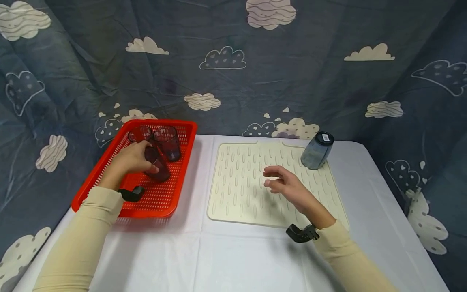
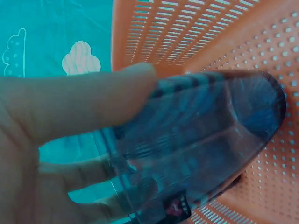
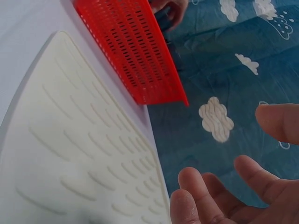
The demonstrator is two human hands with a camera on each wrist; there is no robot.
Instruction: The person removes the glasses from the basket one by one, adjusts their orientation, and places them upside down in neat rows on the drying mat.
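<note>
Inside the red basket (image 1: pixel 176 194), my left hand (image 1: pixel 133 158) grips a bluish see-through drinking glass (image 1: pixel 160 172) near its rim. In the left wrist view the thumb lies on one side of this glass (image 2: pixel 187 135) and fingers on the other; its base points toward the basket's perforated floor. Two more glasses stand behind it: one at the back (image 1: pixel 169 142), another at the back left (image 1: pixel 140 133), partly hidden. My right hand (image 1: pixel 292 188) hovers over the cream ribbed mat (image 1: pixel 237 182), fingers loosely bent and holding nothing. An upside-down blue glass (image 1: pixel 316 152) stands on the mat's far right corner.
A white cloth covers the table (image 1: pixel 157 255). The basket is at the left and the mat at the right, with a strip of cloth between them. A dark curtain (image 1: pixel 226 36) with cloud prints hangs behind the table and at both sides.
</note>
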